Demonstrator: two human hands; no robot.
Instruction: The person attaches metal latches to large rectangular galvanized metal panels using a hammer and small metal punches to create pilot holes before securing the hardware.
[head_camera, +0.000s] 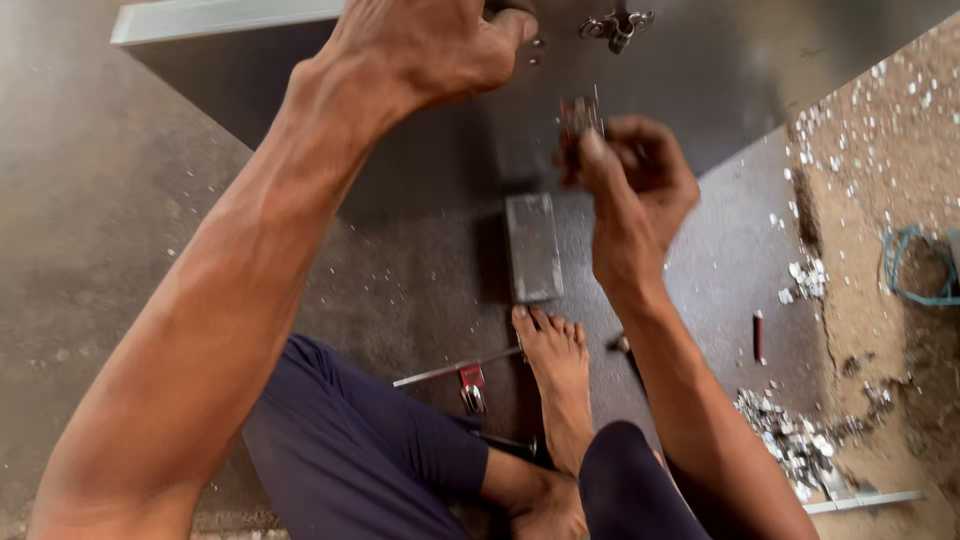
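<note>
My left hand (425, 45) presses on a large grey metal sheet (720, 70) at the top of the view, fingers curled at a spot with small holes. My right hand (630, 185) is raised over the sheet's lower edge and pinches a small reddish-brown metal part (580, 115) between thumb and fingers. A metal hasp or latch (615, 28) is fixed on the sheet just right of my left hand. A small rectangular metal block (532, 247) lies below the sheet, between my arms.
My bare foot (555, 385) rests on the dark floor near the block. A thin metal rod with a red clamp (470, 380) lies left of the foot. A red marker-like stick (759, 335), metal scraps (800, 450) and sandy ground (890, 200) lie to the right.
</note>
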